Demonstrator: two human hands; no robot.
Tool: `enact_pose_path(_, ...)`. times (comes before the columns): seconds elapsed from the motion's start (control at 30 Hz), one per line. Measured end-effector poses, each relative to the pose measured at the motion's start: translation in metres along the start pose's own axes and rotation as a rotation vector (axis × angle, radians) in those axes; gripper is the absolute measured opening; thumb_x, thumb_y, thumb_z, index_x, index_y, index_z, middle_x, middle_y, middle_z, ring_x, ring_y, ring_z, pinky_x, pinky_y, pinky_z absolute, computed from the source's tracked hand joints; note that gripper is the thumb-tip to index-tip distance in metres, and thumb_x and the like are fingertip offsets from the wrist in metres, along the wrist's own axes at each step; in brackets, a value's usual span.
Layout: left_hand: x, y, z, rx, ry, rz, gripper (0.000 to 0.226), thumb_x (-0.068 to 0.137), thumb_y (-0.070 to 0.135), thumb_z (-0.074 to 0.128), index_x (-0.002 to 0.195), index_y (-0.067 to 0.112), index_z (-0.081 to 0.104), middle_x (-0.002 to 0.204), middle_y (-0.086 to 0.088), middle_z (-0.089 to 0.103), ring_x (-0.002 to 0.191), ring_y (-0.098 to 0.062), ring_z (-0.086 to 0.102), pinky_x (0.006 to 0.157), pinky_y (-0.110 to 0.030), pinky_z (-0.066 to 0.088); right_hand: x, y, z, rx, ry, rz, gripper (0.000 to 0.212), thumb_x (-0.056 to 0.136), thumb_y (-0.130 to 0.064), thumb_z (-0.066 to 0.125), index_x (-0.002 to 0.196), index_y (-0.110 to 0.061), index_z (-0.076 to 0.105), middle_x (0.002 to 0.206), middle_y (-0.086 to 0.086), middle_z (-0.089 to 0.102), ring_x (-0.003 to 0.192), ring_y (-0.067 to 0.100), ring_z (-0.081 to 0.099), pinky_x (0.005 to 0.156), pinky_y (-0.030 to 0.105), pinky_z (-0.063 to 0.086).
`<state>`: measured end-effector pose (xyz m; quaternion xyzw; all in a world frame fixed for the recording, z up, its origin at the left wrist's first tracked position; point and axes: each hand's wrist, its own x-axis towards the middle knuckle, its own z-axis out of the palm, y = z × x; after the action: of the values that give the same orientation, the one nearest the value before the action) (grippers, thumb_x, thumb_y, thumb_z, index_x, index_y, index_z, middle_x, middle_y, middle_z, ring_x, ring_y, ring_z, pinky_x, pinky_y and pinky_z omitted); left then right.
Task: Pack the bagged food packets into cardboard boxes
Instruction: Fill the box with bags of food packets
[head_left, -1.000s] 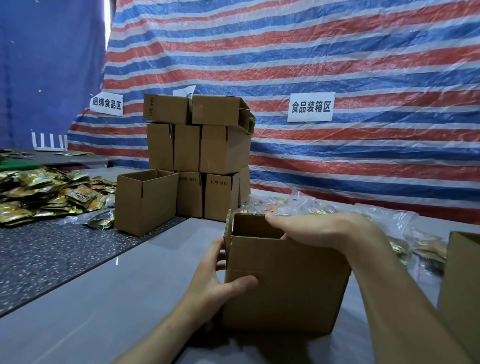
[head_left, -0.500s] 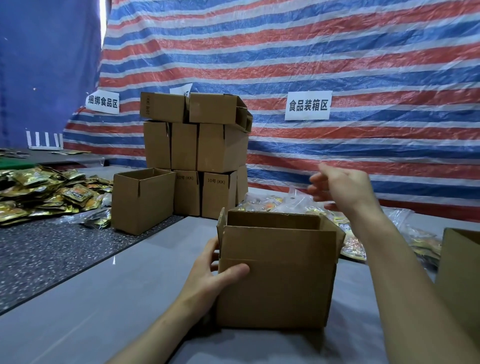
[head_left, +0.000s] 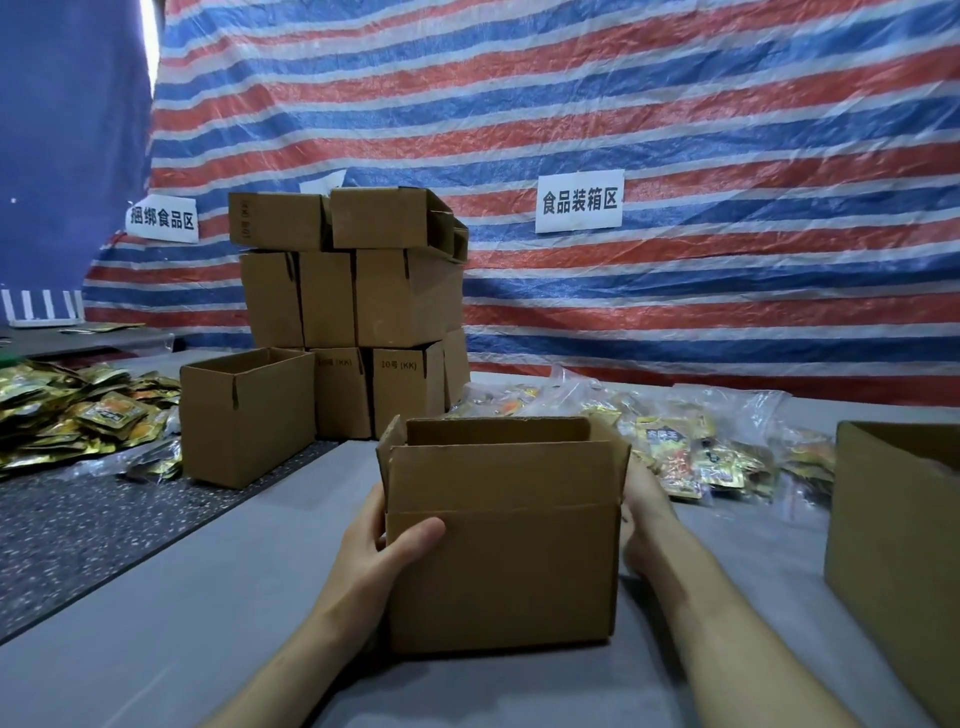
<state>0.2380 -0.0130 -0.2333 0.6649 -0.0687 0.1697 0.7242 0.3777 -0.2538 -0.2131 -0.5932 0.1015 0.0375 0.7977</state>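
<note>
Now right hand (head_left: 644, 512) back against box (head_left: 501, 551); left hand (head_left: 376, 553) still grips corner

Left hand (head_left: 375, 552) grips the cardboard box (head_left: 501, 566) at its left edge; right hand (head_left: 645, 512) presses its right side

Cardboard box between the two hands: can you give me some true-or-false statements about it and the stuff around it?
1. The left hand grips the open cardboard box, thumb on its front face. True.
2. The box's top is sealed shut. False: its flaps stand up and the top is open.
3. Bagged food packets lie behind the box, to its right. True.
4. The right hand holds a bag of packets. False: it is at the box's right side, with no bag seen in it.
5. The stack of boxes stands behind and left of the held box. True.
</note>
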Motion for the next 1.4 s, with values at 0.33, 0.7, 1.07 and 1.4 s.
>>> enact_pose_path(0.33,0.003,-0.006,-0.002,-0.016,-0.012,0.045,0.112,0.027,0.073,0.091,0.122,0.023,0.060,0.105,-0.002,0.077,0.094,-0.024,0.076,0.066,-0.029,0.062,0.006,-0.004,-0.013,0.088,-0.009,0.040,0.022,0.107,-0.018,0.039,0.105,-0.010,0.059,0.115,0.015,0.060,0.112,0.028,0.059,0.107,0.047,0.045)
enact_pose_path(0.7,0.007,-0.014,-0.006,-0.016,-0.007,0.072,0.090,0.039,0.060,0.092,0.116,0.021,0.065,0.104,-0.005,0.078,0.093,-0.027,0.076,0.065,-0.028,0.062,0.005,-0.009,-0.014,0.241,-0.007,0.103,0.039,0.106,-0.022,0.041,0.133,-0.001,0.057,0.146,0.011,0.052,0.130,0.023,0.050,0.099,0.034,0.038)
enact_pose_path(1.07,0.007,-0.014,-0.007,-0.010,0.014,0.068,0.096,0.035,0.069,0.092,0.114,0.022,0.067,0.105,-0.007,0.077,0.093,-0.027,0.076,0.066,-0.029,0.062,-0.007,-0.032,-0.021,0.047,0.814,-0.180,0.014,0.088,-0.015,0.054,0.079,-0.007,0.060,0.109,0.020,0.063,0.105,0.036,0.051,0.087,0.045,0.039)
enact_pose_path(1.4,0.007,-0.016,-0.008,-0.023,-0.002,0.063,0.075,0.052,0.050,0.080,0.118,0.018,0.064,0.105,-0.006,0.078,0.092,-0.026,0.076,0.066,-0.028,0.062,-0.011,-0.007,-0.007,-0.889,0.109,-0.310,0.018,0.090,-0.010,0.065,0.078,-0.024,0.064,0.103,0.008,0.068,0.080,0.019,0.062,0.070,0.033,0.054)
